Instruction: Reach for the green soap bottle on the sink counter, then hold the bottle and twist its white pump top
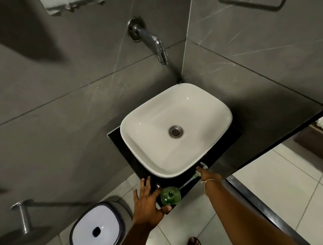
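Looking down from the head camera, I have my left hand (148,201) at the near left corner of the black bench (119,142), fingers spread and fairly straight along its edge, with the thumb reaching under the green bottle (170,195); the hand lies against the bottle but I cannot tell whether it really grips it. The bottle stands upright on the near corner of the bench, just in front of the white basin (175,129), its open neck facing up at me. My right hand (207,175) is stretched out to the right front corner of the basin, fingers drawn together round a small white pump head (203,166), whose thin tube (188,182) slants back toward the bottle; the pump is out of the bottle and close against the basin's rim. A pale thread is tied round that wrist. The basin sits on the bench in the corner of grey tiled walls, with its drain (176,131) in the middle and a chrome tap (154,42) coming out of the wall above it. Down on the left, on the floor, stands a bin with a white lid (96,227), beside a metal wall bracket (23,215).
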Available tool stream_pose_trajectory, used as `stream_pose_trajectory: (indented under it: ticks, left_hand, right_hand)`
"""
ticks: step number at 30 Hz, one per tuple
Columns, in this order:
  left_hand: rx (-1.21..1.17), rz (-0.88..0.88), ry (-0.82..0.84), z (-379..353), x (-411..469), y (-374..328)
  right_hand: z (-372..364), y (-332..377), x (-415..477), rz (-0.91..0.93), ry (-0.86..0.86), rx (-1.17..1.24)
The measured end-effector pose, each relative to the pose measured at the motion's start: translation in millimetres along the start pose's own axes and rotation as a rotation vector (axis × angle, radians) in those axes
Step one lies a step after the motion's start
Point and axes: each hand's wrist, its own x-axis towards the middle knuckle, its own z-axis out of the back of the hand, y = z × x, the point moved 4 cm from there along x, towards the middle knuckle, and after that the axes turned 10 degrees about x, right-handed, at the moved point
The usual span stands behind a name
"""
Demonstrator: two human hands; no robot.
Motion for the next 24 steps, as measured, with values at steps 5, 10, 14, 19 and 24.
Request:
stream_pose_trajectory:
  ticks: [5,10,14,19,24]
  left_hand:
    - [0.026,-0.005,-0.02,-1.9,0.9,1.9]
    - [0.027,-0.016,-0.024,-2.8,1.1,3.4]
    - [0.035,-0.024,-0.046,-5.5,0.7,5.3]
    - [0.043,-0.025,-0.07,-8.0,1.0,5.5]
    - [0.034,-0.021,-0.074,-9.7,1.0,5.6]
  right_hand:
    - [37.8,4.6,-62.5,0.354,-0.248,0.025]
    - [49.5,7.5,-157.5,0.779,-0.192,0.111]
    - [23.2,5.5,-180.4,1.014,-0.135,0.024]
    - [-5.4,-14.3,-162.5,1.209,-0.115,-0.108]
    - [-25.5,-44.4,-134.2,1.207,-0.024,-0.321]
